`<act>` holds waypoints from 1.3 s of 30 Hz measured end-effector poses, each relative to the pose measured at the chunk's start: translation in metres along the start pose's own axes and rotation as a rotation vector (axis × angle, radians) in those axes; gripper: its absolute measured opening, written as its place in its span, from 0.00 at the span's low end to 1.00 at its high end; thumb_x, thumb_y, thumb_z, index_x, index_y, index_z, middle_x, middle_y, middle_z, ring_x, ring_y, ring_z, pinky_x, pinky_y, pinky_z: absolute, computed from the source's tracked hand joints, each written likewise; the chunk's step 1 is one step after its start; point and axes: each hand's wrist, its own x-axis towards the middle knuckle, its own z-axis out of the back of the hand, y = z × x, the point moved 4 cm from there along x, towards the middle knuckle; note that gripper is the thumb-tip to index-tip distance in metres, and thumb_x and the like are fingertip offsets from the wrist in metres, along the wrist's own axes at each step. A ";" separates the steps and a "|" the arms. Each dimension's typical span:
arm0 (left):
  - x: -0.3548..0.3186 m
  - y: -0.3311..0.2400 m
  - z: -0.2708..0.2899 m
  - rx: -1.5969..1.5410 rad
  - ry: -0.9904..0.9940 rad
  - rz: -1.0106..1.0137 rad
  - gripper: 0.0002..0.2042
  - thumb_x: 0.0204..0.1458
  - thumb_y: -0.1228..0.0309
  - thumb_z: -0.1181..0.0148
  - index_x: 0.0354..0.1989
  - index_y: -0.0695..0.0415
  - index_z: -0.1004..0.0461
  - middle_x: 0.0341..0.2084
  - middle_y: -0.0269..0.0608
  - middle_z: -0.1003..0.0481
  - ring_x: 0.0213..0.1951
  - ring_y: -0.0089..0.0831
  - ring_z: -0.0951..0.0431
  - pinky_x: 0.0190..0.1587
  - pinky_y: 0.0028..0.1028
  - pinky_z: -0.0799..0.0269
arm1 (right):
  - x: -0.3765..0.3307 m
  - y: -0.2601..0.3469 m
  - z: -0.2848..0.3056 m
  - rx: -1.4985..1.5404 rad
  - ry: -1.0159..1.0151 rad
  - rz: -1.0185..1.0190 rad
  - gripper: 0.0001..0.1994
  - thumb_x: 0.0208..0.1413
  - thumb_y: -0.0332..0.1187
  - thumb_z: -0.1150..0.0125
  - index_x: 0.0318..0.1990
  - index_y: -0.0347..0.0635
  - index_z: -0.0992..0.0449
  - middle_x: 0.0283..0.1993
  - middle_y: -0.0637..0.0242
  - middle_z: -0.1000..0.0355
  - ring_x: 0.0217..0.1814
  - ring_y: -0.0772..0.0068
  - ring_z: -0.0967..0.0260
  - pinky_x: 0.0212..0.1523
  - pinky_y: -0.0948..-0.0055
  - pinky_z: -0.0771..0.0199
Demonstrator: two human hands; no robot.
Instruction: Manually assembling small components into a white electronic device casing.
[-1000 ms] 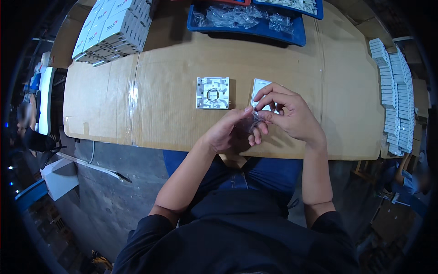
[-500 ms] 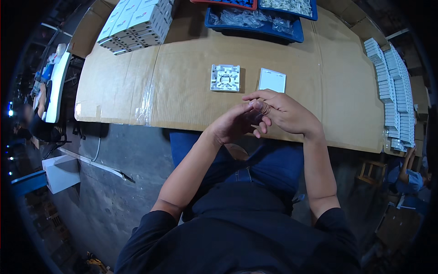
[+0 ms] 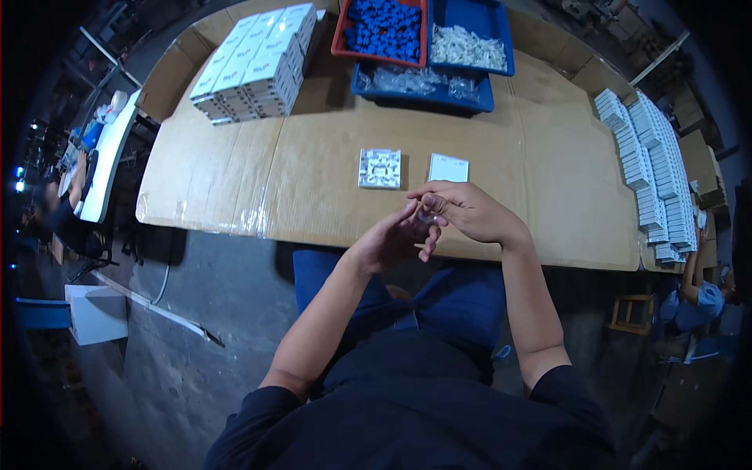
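My left hand [image 3: 384, 241] and my right hand [image 3: 476, 211] meet above the near edge of the cardboard-covered table [image 3: 313, 188]. Both have their fingers curled, the fingertips touching. A small clear glint, possibly thin plastic, shows between them, but the fingers hide most of it. Just beyond my hands lies a square white plastic housing [image 3: 380, 169], its moulded inner side facing up. To its right a flat white square plate [image 3: 449, 168] rests on the cardboard, its near edge covered by my right hand.
White boxes [image 3: 249, 70] are stacked at the far left. At the back stand a red tray [image 3: 335, 45] of blue parts, a blue tray [image 3: 468, 17] of whitish pieces and another blue tray [image 3: 423, 99] with clear bags. More boxes [image 3: 654, 164] line the right; people work at both sides.
The view has tilted up, showing more of the trays at the back. My hands stay together, with fingers shifting slightly. The housing and the plate keep their places on the table.
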 end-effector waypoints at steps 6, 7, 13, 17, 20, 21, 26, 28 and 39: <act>0.010 0.002 0.017 -0.225 -0.008 0.053 0.35 0.70 0.42 0.64 0.60 0.66 0.29 0.36 0.37 0.26 0.36 0.32 0.23 0.38 0.32 0.20 | 0.011 -0.016 0.092 -0.201 -0.487 0.087 0.12 0.68 0.35 0.39 0.44 0.33 0.18 0.38 0.64 0.19 0.39 0.76 0.24 0.43 0.73 0.25; 0.012 0.002 0.024 -0.216 -0.028 0.042 0.34 0.71 0.43 0.64 0.61 0.67 0.30 0.36 0.38 0.25 0.35 0.32 0.23 0.38 0.32 0.19 | 0.021 -0.025 0.110 -0.207 -0.493 0.097 0.12 0.68 0.35 0.39 0.44 0.33 0.18 0.38 0.64 0.19 0.39 0.76 0.24 0.43 0.73 0.25; 0.019 0.009 0.058 -0.485 0.049 0.088 0.32 0.71 0.46 0.61 0.62 0.68 0.31 0.40 0.43 0.24 0.35 0.33 0.22 0.35 0.37 0.16 | 0.082 -0.049 0.238 -0.326 -0.847 0.251 0.08 0.64 0.29 0.39 0.42 0.33 0.18 0.35 0.66 0.18 0.36 0.77 0.23 0.40 0.75 0.25; 0.019 0.006 0.066 -0.605 0.156 0.075 0.33 0.72 0.46 0.62 0.62 0.70 0.31 0.42 0.46 0.24 0.37 0.38 0.21 0.38 0.39 0.14 | 0.121 -0.048 0.307 -0.621 -1.000 0.157 0.08 0.60 0.31 0.37 0.43 0.38 0.17 0.37 0.61 0.17 0.39 0.67 0.20 0.42 0.68 0.22; 0.021 0.010 0.067 -0.579 0.137 0.096 0.34 0.71 0.46 0.62 0.62 0.71 0.32 0.42 0.48 0.23 0.37 0.38 0.20 0.38 0.40 0.14 | 0.147 -0.037 0.348 -0.809 -1.078 0.076 0.09 0.59 0.33 0.38 0.43 0.42 0.16 0.40 0.59 0.17 0.43 0.58 0.19 0.45 0.62 0.21; 0.023 0.010 0.067 -0.580 0.134 0.105 0.35 0.71 0.45 0.62 0.63 0.71 0.32 0.44 0.48 0.22 0.37 0.39 0.19 0.39 0.40 0.14 | 0.155 -0.035 0.364 -0.849 -1.101 0.035 0.09 0.59 0.35 0.39 0.42 0.45 0.16 0.41 0.58 0.17 0.44 0.53 0.19 0.46 0.60 0.21; 0.018 0.006 0.069 -0.618 0.110 0.121 0.35 0.71 0.46 0.60 0.67 0.71 0.36 0.45 0.47 0.23 0.43 0.36 0.19 0.42 0.41 0.14 | 0.205 -0.012 0.385 -1.033 -1.101 -0.025 0.10 0.61 0.36 0.41 0.45 0.49 0.16 0.46 0.58 0.18 0.50 0.50 0.21 0.50 0.54 0.21; 0.020 0.007 0.065 -0.612 0.130 0.149 0.35 0.71 0.46 0.59 0.68 0.70 0.37 0.47 0.47 0.23 0.46 0.36 0.19 0.44 0.41 0.13 | 0.223 -0.009 0.399 -1.186 -1.031 -0.038 0.11 0.62 0.36 0.42 0.46 0.49 0.16 0.47 0.58 0.18 0.52 0.50 0.21 0.51 0.52 0.21; 0.021 0.006 0.063 -0.587 0.089 0.183 0.35 0.69 0.45 0.56 0.64 0.71 0.34 0.45 0.46 0.24 0.44 0.34 0.19 0.43 0.39 0.13 | 0.273 -0.018 0.422 -1.314 -0.904 -0.121 0.08 0.61 0.30 0.41 0.43 0.45 0.16 0.52 0.58 0.22 0.59 0.51 0.25 0.59 0.48 0.27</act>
